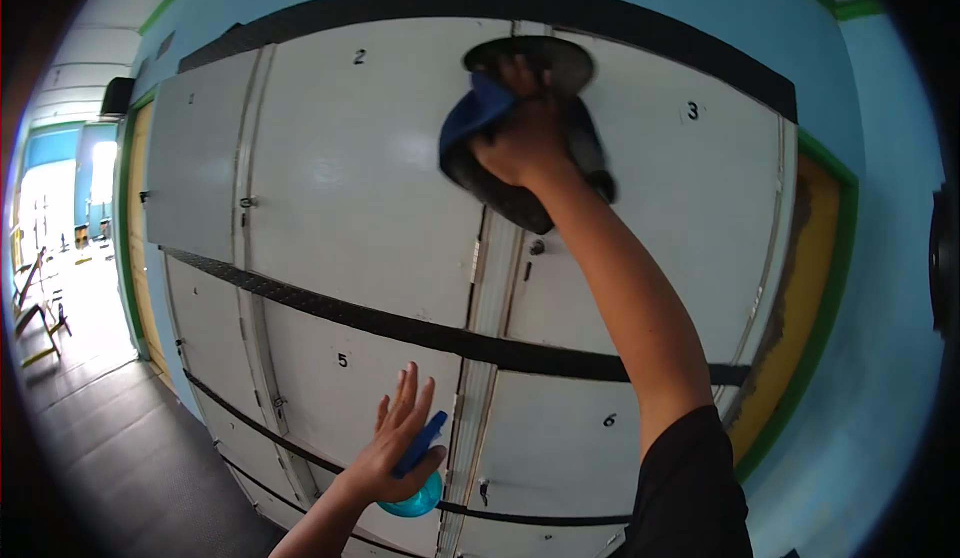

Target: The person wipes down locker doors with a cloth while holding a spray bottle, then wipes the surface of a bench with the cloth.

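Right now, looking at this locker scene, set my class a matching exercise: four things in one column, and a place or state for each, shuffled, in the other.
Things:
1. cloth
2. spray bottle
3. locker number 3
4. locker number 5

Places or states:
A. held low in the left hand
B. printed just left of the raised left fingers
C. pressed high on the lockers by the right hand
D. printed right of the raised arm

Pairs: 1-C, 2-A, 3-D, 4-B

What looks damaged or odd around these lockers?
The yellow wall strip right of locker 3 is chipped and brown along its edge. The lockers themselves look intact; the right hand presses a dark cloth there.
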The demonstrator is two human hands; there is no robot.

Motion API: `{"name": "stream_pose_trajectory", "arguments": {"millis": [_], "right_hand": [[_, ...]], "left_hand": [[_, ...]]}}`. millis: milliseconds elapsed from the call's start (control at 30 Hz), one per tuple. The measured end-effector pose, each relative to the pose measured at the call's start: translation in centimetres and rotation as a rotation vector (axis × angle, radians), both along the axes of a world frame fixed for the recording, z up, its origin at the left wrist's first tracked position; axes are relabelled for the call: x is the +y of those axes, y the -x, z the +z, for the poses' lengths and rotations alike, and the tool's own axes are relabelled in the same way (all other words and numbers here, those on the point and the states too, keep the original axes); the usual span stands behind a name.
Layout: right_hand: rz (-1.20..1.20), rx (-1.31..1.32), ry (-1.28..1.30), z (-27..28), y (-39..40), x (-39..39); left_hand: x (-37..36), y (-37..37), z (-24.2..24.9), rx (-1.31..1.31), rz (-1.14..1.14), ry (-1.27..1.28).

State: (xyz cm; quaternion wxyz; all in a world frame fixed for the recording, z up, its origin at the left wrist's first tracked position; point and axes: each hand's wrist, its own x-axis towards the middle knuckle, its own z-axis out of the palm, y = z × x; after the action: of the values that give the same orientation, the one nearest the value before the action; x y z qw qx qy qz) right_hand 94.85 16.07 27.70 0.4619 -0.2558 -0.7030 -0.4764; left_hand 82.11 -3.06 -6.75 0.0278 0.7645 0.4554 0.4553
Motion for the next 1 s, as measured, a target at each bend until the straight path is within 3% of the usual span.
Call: {"name": "stream_pose_trajectory", "arguments": {"millis": [33, 67, 100, 133, 200, 367, 400, 467, 500, 567, 700, 767, 833, 900, 967, 1000], "right_hand": [[-0.024, -0.069, -0.014, -0.7, -0.5, -0.1], [0.232, -0.079, -0.063, -1.2, -1.0, 0.8], [0.217, -0.071, -0.052, -1.4, -2.4, 1.1], [0.145, -0.067, 0.185, -1.2, -4.3, -0.5], [0.073, -0.065, 0.425, -1.2, -7.9, -1.1], [-0.097, 0.177, 0.121, -2.3, -21.2, 1.7], [-0.166, 0.254, 0.161, -2.9, -24.0, 1.6], [-0.318, 0.340, -0.062, -4.5, -29.7, 3.6], [-0.520, 0.430, -0.082, -5.3, -31.6, 4.0], [-0.506, 0.564, -0.042, -6.8, -34.5, 4.9], [-0.527, 0.667, -0.054, -8.5, -32.7, 7.5], [-0.246, 0.665, -0.048, -9.2, -27.2, 6.3], [-0.272, 0.530, -0.138, -10.1, -20.9, 5.3], [-0.242, 0.344, -0.029, -11.5, -15.1, 1.6], [0.044, 0.101, 0.066, -13.0, -11.9, 1.1], [0.043, 0.107, 0.066, -13.5, -11.7, 2.0]], "left_hand": [[0.0, -0.1, 0.1, 0.010, -0.023, 0.013], [0.0, -0.2, 0.3, 0.013, -0.014, 0.003], [0.1, -0.4, 0.3, 0.014, 0.001, -0.008], [0.3, -0.6, 0.4, 0.018, -0.007, -0.003], [0.7, -1.2, 0.3, 0.007, -0.046, -0.020], [2.3, -3.8, 0.5, -0.007, -0.104, -0.030], [2.7, -4.2, 0.6, -0.012, -0.114, -0.036], [3.5, -4.8, 0.8, -0.023, -0.126, -0.036], [3.8, -5.2, 0.8, -0.036, -0.136, -0.030], [4.0, -5.8, 1.3, -0.033, -0.136, -0.021], [4.0, -6.3, 1.3, -0.031, -0.131, -0.047], [3.6, -6.1, 1.0, -0.023, -0.119, -0.044], [3.1, -5.8, 0.7, -0.018, -0.109, -0.048], [2.6, -5.4, 0.5, -0.044, -0.068, -0.044], [2.6, -4.9, 0.0, -0.061, -0.071, -0.059], [2.6, -4.7, -0.2, -0.075, -0.071, -0.071]]}}
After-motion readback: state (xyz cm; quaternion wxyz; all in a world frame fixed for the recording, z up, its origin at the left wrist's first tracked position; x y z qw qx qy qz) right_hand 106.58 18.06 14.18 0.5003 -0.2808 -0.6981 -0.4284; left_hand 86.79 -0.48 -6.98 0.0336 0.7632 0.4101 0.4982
